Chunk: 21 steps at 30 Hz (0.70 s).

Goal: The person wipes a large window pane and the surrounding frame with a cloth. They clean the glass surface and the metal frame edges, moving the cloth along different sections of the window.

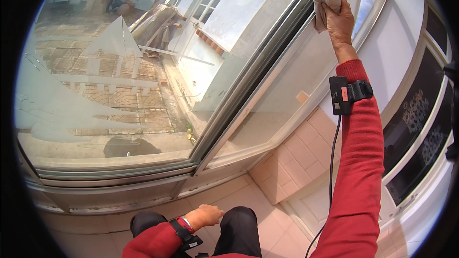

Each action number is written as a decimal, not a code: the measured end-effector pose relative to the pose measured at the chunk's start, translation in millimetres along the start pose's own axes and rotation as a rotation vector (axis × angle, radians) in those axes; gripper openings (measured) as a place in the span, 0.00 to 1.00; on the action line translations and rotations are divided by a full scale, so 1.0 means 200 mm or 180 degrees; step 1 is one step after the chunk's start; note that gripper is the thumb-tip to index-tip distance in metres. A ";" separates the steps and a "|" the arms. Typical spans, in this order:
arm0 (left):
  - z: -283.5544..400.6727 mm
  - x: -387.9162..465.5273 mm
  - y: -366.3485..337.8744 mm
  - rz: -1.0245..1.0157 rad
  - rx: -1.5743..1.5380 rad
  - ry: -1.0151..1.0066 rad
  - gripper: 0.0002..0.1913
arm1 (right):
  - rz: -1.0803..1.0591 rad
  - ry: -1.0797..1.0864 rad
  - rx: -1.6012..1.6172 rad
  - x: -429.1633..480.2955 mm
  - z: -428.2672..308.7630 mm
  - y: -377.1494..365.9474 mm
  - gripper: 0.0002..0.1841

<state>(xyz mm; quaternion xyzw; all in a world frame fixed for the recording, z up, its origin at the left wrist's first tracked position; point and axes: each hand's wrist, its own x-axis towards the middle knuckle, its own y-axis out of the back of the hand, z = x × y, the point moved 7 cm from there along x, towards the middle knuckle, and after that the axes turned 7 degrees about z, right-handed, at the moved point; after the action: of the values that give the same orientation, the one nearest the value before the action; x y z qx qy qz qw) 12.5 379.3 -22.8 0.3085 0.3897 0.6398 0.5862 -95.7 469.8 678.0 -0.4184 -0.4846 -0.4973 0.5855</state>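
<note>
My right hand (339, 23), raised at arm's length, grips a bunched pale cloth (327, 0). The cloth rests against the upper part of a metal-framed window, where the dark vertical frame (265, 68) meets the right-hand glass panel (276, 89). Low in the view, my left hand (204, 217) is held between my knees, close to my right knee (238, 222). No object shows in it, but its finger pads are turned from view. A large glass pane (118, 114) with a frosted house-and-boat pattern fills the left side.
A black cable (334, 157) runs down from the device (339, 95) strapped to my right forearm. Pink tiles (304, 147) cover the low wall below the right panel. To my right is a white-framed dark glass door or window (412, 125). A paved yard lies beyond the pane.
</note>
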 end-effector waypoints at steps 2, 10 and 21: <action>-0.02 0.01 0.01 0.0012 -0.0009 0.0046 0.26 | -0.0102 -0.0226 0.0376 0.15 0.03 -0.02 0.21; 0.01 0.01 0.00 -0.0047 0.0108 0.0058 0.25 | -0.0176 -0.0646 0.0833 -0.49 -0.06 0.02 0.19; -0.02 0.01 -0.07 -0.0110 0.0166 0.0054 0.26 | -0.0148 0.0502 0.0124 -0.36 -0.10 0.00 0.22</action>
<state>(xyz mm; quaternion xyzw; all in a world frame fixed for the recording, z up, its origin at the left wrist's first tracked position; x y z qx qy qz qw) 16.1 381.4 -36.7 0.3114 0.4165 0.6218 0.5856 -94.7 464.3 602.9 -0.3551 -0.4561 -0.5327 0.6182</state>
